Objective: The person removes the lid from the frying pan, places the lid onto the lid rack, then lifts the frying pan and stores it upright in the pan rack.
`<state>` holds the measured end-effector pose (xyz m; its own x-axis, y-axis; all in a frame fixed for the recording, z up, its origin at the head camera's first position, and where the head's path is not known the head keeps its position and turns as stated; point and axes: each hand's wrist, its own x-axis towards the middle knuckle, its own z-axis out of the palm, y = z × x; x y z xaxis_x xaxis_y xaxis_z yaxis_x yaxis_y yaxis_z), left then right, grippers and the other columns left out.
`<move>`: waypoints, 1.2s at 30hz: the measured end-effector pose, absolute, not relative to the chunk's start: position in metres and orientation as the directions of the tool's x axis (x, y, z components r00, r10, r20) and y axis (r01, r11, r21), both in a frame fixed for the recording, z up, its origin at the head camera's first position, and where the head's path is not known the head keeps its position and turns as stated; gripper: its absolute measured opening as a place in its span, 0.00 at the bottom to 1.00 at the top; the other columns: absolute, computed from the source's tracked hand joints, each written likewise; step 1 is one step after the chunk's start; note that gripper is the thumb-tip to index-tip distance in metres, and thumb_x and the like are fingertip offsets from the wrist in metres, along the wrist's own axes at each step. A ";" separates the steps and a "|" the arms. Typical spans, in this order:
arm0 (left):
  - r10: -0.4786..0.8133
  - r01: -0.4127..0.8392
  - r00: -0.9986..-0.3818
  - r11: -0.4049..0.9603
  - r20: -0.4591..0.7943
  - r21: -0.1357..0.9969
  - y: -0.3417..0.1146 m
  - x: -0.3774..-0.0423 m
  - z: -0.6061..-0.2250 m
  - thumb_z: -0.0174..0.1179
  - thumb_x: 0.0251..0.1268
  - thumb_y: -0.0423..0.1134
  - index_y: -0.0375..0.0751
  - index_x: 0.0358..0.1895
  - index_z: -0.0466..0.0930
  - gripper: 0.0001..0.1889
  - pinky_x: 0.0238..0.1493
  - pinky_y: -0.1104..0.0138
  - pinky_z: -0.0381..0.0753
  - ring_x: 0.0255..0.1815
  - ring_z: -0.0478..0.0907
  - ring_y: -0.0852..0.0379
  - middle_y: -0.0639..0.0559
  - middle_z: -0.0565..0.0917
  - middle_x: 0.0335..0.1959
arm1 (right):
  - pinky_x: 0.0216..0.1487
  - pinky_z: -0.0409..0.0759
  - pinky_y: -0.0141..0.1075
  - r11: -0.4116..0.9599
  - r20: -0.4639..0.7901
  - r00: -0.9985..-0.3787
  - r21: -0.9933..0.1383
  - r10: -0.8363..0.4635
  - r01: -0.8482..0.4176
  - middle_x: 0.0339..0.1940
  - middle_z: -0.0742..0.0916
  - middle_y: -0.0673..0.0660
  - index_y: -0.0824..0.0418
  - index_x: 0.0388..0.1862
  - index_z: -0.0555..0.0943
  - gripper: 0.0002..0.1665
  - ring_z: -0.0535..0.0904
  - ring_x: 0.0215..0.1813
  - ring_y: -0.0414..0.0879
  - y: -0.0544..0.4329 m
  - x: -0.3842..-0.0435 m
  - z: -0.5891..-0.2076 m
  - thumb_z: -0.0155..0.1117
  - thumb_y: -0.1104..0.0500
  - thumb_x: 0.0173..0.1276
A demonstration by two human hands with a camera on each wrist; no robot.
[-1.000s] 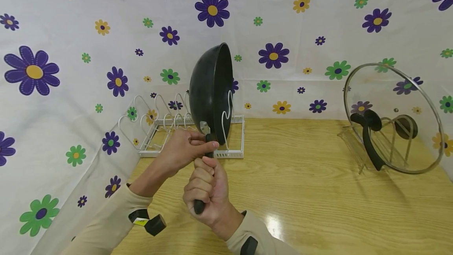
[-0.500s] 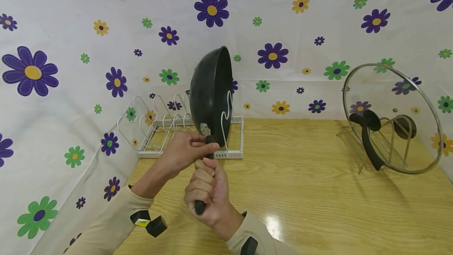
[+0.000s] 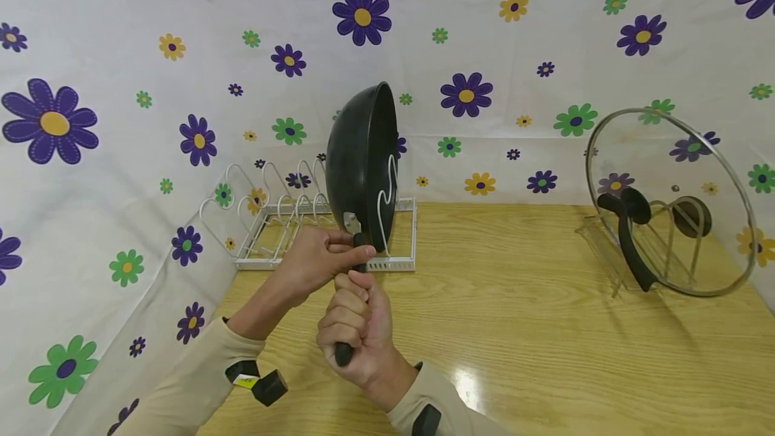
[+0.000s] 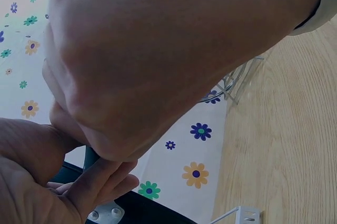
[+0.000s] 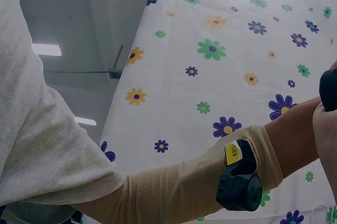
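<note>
A black wok (image 3: 348, 147) stands tilted up on its side in the head view, its opening facing right and its long handle toward me. My right hand (image 3: 357, 328) wraps round the black handle in a fist; the rounded handle end (image 3: 343, 354) shows below it. Just above, my left hand (image 3: 317, 258) pinches the handle near its metal bracket (image 3: 351, 223), thumb across the top. The wok's lower edge is within the right end of a white wire rack (image 3: 393, 264), beside a curved wire divider (image 3: 381, 214). In the left wrist view, the right fist (image 4: 116, 66) covers most of the handle.
At the right, a glass lid (image 3: 666, 153) with a metal rim and black handle leans upright in a wire stand (image 3: 672, 241). Several empty wire loops rise from the rack's left part. A flower-patterned cloth (image 3: 484, 32) hangs behind the wooden table (image 3: 514, 342).
The wok has sunk slightly lower at the rack, with both hands moving slightly down and right with it. Their hold on the handle looks the same.
</note>
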<state>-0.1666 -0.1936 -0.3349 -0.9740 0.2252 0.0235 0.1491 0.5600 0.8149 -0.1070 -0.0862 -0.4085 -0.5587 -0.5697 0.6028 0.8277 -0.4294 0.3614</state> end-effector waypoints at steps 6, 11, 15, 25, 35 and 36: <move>0.220 0.140 -0.975 0.556 0.017 0.819 -0.194 -0.166 -0.336 0.72 0.64 0.44 0.39 0.23 0.78 0.17 0.20 0.71 0.60 0.19 0.63 0.60 0.59 0.66 0.14 | 0.17 0.54 0.24 -0.425 0.601 -0.559 0.367 -0.571 0.828 0.11 0.62 0.44 0.51 0.20 0.59 0.22 0.53 0.12 0.34 -0.086 -0.107 -0.410 0.48 0.59 0.78; 0.217 0.140 -0.976 0.564 0.017 0.814 -0.194 -0.166 -0.338 0.72 0.64 0.45 0.38 0.25 0.81 0.16 0.21 0.70 0.63 0.20 0.66 0.60 0.59 0.69 0.14 | 0.16 0.54 0.24 -0.418 0.598 -0.558 0.371 -0.576 0.829 0.11 0.62 0.44 0.51 0.20 0.59 0.22 0.53 0.12 0.34 -0.086 -0.107 -0.411 0.47 0.59 0.78; 0.217 0.140 -0.976 0.570 0.016 0.810 -0.194 -0.167 -0.339 0.72 0.63 0.46 0.38 0.26 0.82 0.16 0.21 0.70 0.64 0.20 0.67 0.59 0.59 0.70 0.14 | 0.16 0.54 0.24 -0.422 0.595 -0.557 0.365 -0.580 0.830 0.11 0.62 0.44 0.51 0.20 0.59 0.22 0.54 0.12 0.34 -0.086 -0.107 -0.412 0.48 0.59 0.78; 0.216 0.136 -0.976 0.584 0.007 0.800 -0.195 -0.167 -0.341 0.72 0.64 0.47 0.37 0.31 0.85 0.15 0.24 0.68 0.71 0.24 0.72 0.58 0.58 0.75 0.16 | 0.16 0.54 0.23 -0.429 0.592 -0.554 0.353 -0.586 0.831 0.11 0.62 0.44 0.51 0.19 0.59 0.23 0.54 0.12 0.33 -0.086 -0.108 -0.414 0.48 0.59 0.77; 0.216 0.125 -0.976 0.590 -0.007 0.797 -0.194 -0.168 -0.343 0.71 0.64 0.47 0.39 0.27 0.83 0.16 0.23 0.68 0.69 0.23 0.70 0.58 0.59 0.71 0.15 | 0.16 0.54 0.24 -0.424 0.588 -0.558 0.365 -0.586 0.829 0.11 0.62 0.44 0.51 0.19 0.59 0.23 0.53 0.11 0.34 -0.086 -0.109 -0.415 0.48 0.59 0.77; 0.215 0.122 -0.977 0.588 -0.009 0.799 -0.194 -0.168 -0.343 0.71 0.64 0.47 0.39 0.27 0.83 0.16 0.23 0.69 0.68 0.22 0.70 0.58 0.59 0.71 0.15 | 0.16 0.54 0.24 -0.424 0.587 -0.559 0.366 -0.586 0.829 0.10 0.62 0.44 0.51 0.19 0.59 0.23 0.53 0.11 0.34 -0.085 -0.109 -0.416 0.48 0.59 0.77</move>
